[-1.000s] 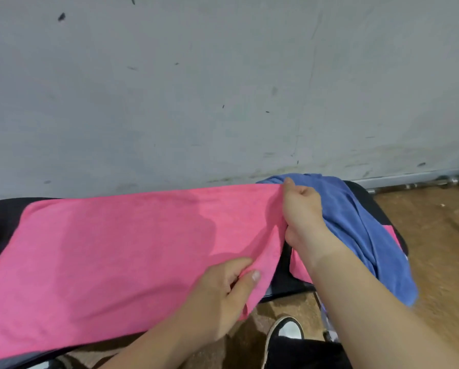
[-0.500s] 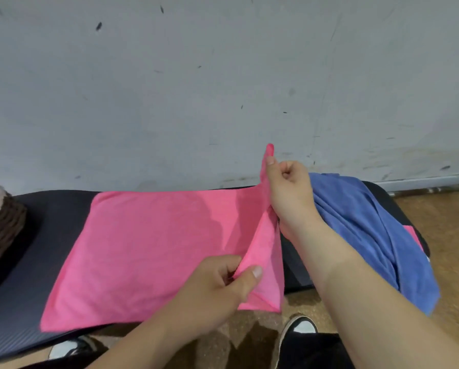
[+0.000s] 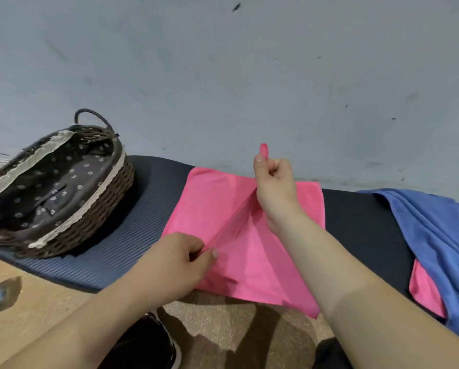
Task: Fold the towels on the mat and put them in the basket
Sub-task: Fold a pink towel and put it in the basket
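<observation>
The basket (image 3: 103,209) stands open at the left of the mat (image 3: 143,235), ready for folded towels. The left grip (image 3: 175,262) pinches the pink towel (image 3: 215,203) at its near corner and the right grip (image 3: 275,187) pinches the far one, raised, likely to fold that edge across. The blue towel (image 3: 431,230) lies heaped rightward.

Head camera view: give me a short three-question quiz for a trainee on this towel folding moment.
1. True or false: the left hand and the right hand both pinch the pink towel.
2. What stands on the mat left of the pink towel? A the basket; B a bucket; C a chair.
3. Fill in: a second pink towel peeks from under the ___ towel.
Key: 1 true; 2 A; 3 blue.
</observation>
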The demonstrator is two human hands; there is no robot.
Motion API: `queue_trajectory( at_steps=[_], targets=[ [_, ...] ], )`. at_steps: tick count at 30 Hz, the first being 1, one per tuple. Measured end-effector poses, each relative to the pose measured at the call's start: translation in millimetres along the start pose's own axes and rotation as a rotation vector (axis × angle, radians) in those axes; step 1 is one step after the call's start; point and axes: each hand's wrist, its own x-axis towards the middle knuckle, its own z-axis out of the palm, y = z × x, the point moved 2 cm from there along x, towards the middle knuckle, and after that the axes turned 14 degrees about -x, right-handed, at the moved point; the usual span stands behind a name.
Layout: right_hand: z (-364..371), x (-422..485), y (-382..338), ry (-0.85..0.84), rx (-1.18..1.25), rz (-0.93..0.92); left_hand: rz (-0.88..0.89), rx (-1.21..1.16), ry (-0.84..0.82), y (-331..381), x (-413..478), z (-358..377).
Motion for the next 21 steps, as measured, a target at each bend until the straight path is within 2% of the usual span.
queue_trajectory(
  at_steps=[3, 6, 9, 13, 15, 17, 21],
  targets=[
    [28, -3, 9, 0.005, -0.018, -0.01, -0.099, -0.105, -0.05, -20, -5, 0],
    [50, -4, 6, 0.001, -0.063, 0.013, -0.116, -0.085, -0.139, -22, -4, -5],
    [74, 7, -9, 0.066, -0.201, -0.032, -0.133, -0.119, -0.147, -23, -2, -16],
    [112, 7, -21, 0.042, -0.435, -0.146, -0.189, -0.199, -0.166, -31, -5, -36],
    [127, 1, -17, 0.002, -0.566, -0.192, -0.217, -0.177, -0.177, -41, -3, -48],
    [137, -3, -7, -0.076, -0.675, -0.16, -0.252, -0.113, -0.213, -52, -1, -56],
    [135, -7, 6, -0.233, -0.606, -0.103, -0.316, 0.041, -0.267, -72, 5, -58]
  ],
)
